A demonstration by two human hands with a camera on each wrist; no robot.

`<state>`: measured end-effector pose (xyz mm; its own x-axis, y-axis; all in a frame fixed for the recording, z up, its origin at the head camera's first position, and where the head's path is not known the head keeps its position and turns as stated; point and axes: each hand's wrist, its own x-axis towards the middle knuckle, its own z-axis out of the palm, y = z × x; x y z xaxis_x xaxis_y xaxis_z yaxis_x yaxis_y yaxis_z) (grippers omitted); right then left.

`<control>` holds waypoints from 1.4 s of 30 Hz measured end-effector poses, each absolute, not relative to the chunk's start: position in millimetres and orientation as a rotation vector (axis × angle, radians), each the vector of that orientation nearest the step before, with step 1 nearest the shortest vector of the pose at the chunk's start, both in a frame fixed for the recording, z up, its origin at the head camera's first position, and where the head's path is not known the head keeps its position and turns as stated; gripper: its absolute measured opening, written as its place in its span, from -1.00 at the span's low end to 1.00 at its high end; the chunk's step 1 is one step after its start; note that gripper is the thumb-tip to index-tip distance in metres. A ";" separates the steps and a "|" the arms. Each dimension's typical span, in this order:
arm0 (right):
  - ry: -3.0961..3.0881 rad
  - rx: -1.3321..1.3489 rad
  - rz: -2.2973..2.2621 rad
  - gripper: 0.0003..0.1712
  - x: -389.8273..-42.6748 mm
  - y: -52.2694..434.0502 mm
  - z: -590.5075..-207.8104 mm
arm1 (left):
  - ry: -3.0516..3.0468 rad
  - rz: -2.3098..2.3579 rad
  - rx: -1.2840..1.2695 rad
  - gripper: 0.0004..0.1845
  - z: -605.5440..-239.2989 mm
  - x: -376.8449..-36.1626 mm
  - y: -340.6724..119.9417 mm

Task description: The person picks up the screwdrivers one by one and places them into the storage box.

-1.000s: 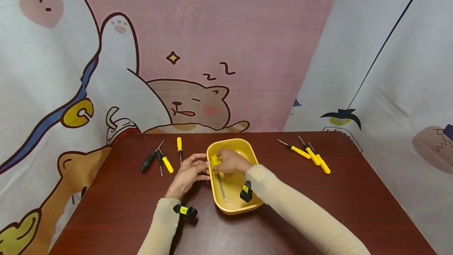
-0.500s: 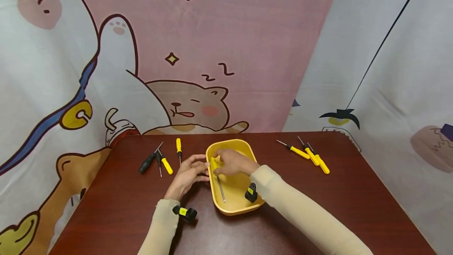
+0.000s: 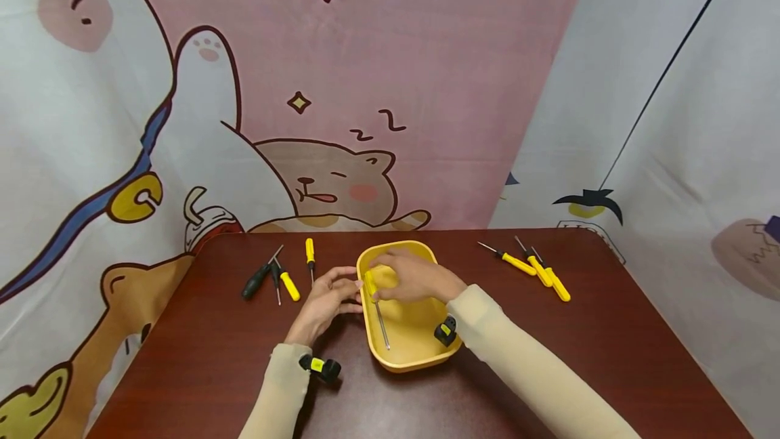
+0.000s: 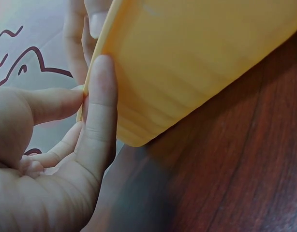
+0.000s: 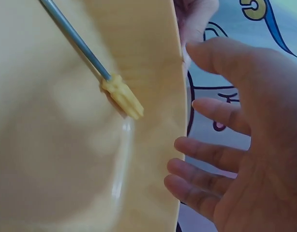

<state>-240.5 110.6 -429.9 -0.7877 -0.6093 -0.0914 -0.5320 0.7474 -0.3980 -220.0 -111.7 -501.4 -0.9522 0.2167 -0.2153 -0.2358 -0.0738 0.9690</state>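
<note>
A yellow plastic tray [image 3: 417,341] stands on the table, its left rim pinched between the thumb and fingers of my left hand [image 3: 324,305]. Inside it, along the left wall, lies a screwdriver [image 3: 370,287] with a yellow handle and a bare metal shaft pointing toward me. Over the tray's far half hovers my right hand [image 3: 416,278], its fingers spread and loosely bent. The right wrist view shows a gap between that hand and the screwdriver [image 5: 123,97], with nothing in the fingers. Thumb and finger meet across the tray's rim [image 4: 106,36] in the left wrist view.
Left of the tray lie a black-handled screwdriver [image 3: 254,283], a yellow-handled one [image 3: 289,286] and another yellow one [image 3: 309,251] farther back. Several more yellow-handled screwdrivers [image 3: 518,263] lie at the right. A printed cloth [image 3: 463,87] hangs behind the dark red table [image 3: 201,371].
My right hand has let go of the screwdriver and drawn back to the right, uncovering its yellow handle in the tray. My left hand keeps its grip on the rim.
</note>
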 end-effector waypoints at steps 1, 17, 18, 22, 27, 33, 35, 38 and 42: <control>2.739 -0.905 -0.526 -0.24 -240.4 112.3 -429.0 | 1.898 2.102 -0.020 -0.54 -501.5 -220.2 -111.4; 2.900 -0.891 -0.607 -0.10 -237.6 144.3 -417.8 | 1.921 2.092 -0.014 -0.49 -499.0 -221.8 -109.4; 2.912 -0.889 -0.610 -0.10 -237.1 146.1 -417.1 | 1.921 2.093 -0.019 -0.49 -499.0 -221.7 -109.4; 2.964 -0.875 -0.640 -0.09 -235.4 153.3 -415.9 | 1.927 2.091 -0.034 -0.49 -498.9 -220.6 -110.1; 3.013 -0.841 -0.683 -0.09 -235.7 163.4 -416.0 | 1.922 2.098 -0.044 -0.50 -498.2 -219.2 -111.1; 3.054 -0.774 -0.744 -0.03 -236.6 175.0 -417.2 | 1.910 2.105 -0.043 -0.50 -499.7 -219.5 -112.1; 3.064 -0.758 -0.761 -0.01 -237.5 179.0 -418.2 | 1.908 2.108 -0.042 -0.50 -500.7 -219.9 -112.1; 3.085 -0.728 -0.770 0.03 -239.7 186.2 -421.2 | 1.918 2.105 -0.030 -0.50 -501.8 -220.0 -112.1; 3.103 -0.660 -0.792 0.04 -242.3 196.6 -426.2 | 1.924 2.102 -0.020 -0.50 -502.2 -219.8 -111.8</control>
